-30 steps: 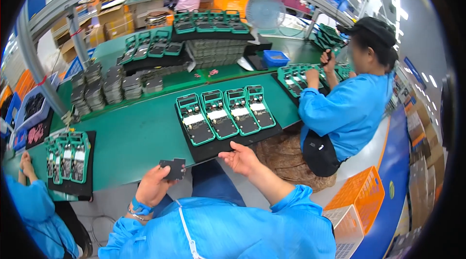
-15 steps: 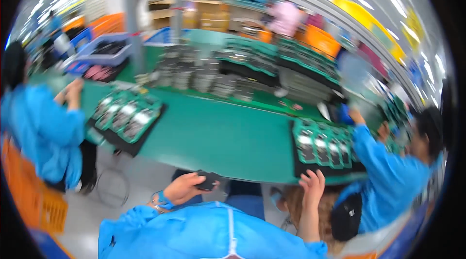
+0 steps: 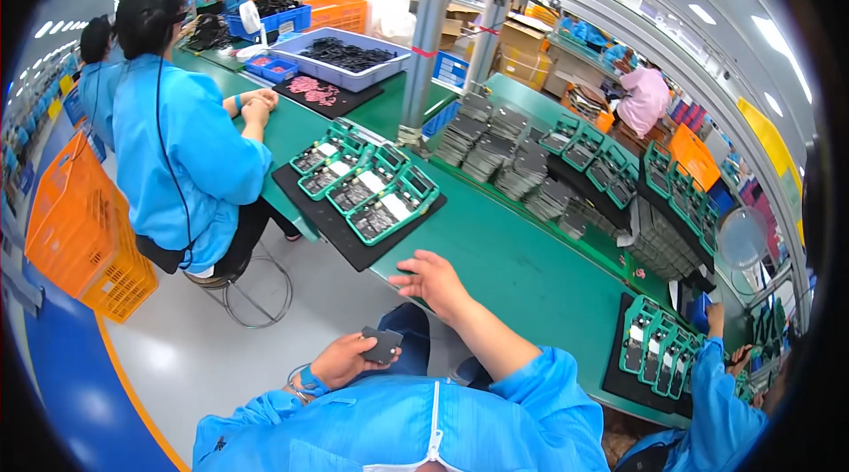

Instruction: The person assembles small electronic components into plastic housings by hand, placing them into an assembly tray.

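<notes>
Close to my body, my left hand grips a small dark grey flat plate, thumb on top; whether it is one piece or a thin stack I cannot tell. My right hand reaches across over the front edge of the green bench. Its fingers are spread and hold nothing. Just beyond that hand lies a black mat carrying several green frames, with grey and black parts seated in them. My right hand is apart from the mat.
Stacked grey plates line the bench's far side, with more green frames beside them. A metal post rises behind. Co-workers sit at left and right. Another loaded mat lies at right. Orange crates stand at left.
The view has swung left and sharpened. My right hand has moved from the right side to near the left mat. My left hand still holds the dark plate.
</notes>
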Tool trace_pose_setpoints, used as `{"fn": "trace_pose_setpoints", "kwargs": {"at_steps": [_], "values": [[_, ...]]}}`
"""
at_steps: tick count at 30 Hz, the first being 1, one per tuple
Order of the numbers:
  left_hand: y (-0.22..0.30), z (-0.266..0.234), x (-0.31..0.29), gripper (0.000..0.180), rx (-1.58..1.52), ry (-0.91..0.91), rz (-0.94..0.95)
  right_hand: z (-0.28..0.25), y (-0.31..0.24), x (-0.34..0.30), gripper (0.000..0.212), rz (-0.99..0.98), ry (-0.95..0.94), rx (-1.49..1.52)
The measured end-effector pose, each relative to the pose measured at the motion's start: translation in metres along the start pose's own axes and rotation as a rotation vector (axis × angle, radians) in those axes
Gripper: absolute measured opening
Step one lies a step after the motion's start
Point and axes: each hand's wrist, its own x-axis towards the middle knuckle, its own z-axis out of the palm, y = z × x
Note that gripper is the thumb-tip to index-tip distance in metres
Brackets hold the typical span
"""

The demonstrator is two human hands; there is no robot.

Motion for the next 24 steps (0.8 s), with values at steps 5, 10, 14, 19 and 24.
{"fn": "trace_pose_setpoints", "kwargs": {"at_steps": [5, 10, 14, 19, 24], "values": [[-0.003, -0.025, -0.022, 0.041, -0.045, 0.094, 0.077, 0.02, 0.007, 0.06, 0.028, 0.113, 0.062, 0.26], [-0.009, -0.045, -0.002, 0.036, -0.093, 0.058, 0.076, -0.017, 0.02, 0.084, 0.024, 0.183, 0.062, 0.24], [-0.002, -0.04, 0.013, 0.035, -0.083, 0.012, 0.115, -0.001, -0.006, 0.089, 0.014, 0.399, 0.143, 0.209], [-0.003, -0.041, 0.018, 0.036, -0.111, 0.031, 0.146, 0.002, -0.006, 0.086, 0.015, 0.357, 0.054, 0.064], [-0.002, -0.054, -0.001, 0.034, -0.094, 0.095, 0.156, -0.029, -0.005, 0.073, 0.019, 0.329, 0.085, 0.143]]}}
